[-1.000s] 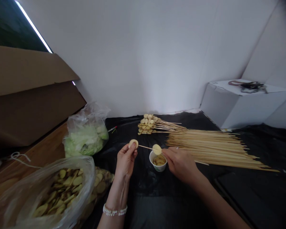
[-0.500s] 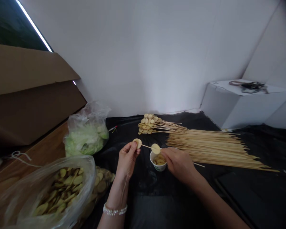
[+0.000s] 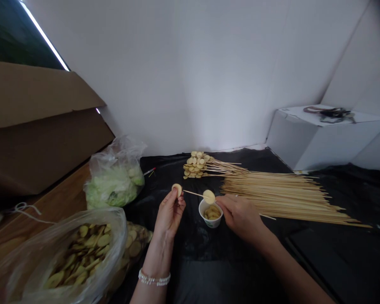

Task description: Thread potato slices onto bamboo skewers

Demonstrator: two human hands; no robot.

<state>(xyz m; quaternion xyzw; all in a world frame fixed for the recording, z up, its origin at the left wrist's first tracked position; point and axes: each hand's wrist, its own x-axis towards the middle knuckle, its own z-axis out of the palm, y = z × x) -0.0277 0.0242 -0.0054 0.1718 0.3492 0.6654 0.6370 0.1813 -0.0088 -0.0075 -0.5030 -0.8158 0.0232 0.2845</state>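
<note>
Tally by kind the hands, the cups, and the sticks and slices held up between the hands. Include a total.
Hands: 2, left hand and right hand
Cups: 1, white cup
Held sticks: 1, thin stick
Held slices: 2 visible, left slice and right slice
Total: 6

A large brown cardboard box stood over on my left, a thin white string curled in front of it. Nearby slumped a clear plastic bag of pale green produce, a slim red-ended object just beside it. Off to the right, a dark tangled strap lay atop a white box.
</note>
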